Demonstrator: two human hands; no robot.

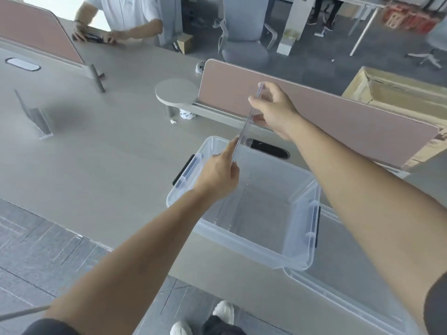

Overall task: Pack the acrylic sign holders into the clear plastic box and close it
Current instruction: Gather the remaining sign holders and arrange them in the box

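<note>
A clear acrylic sign holder, seen edge-on as a thin slanted strip, hangs above the far rim of the open clear plastic box. My right hand pinches its upper end and my left hand grips its lower end. The box stands near the desk's front edge with black-trimmed latches on both short sides; a faint clear sheet seems to stand inside it. The box's clear lid lies to the right, partly under the box. Another acrylic sign holder stands on the desk at far left.
A pink desk divider runs behind the box, with a round grey shelf at its left end and a cable slot beside the box. Another person stands at the far side of the desk. A cardboard box sits at right.
</note>
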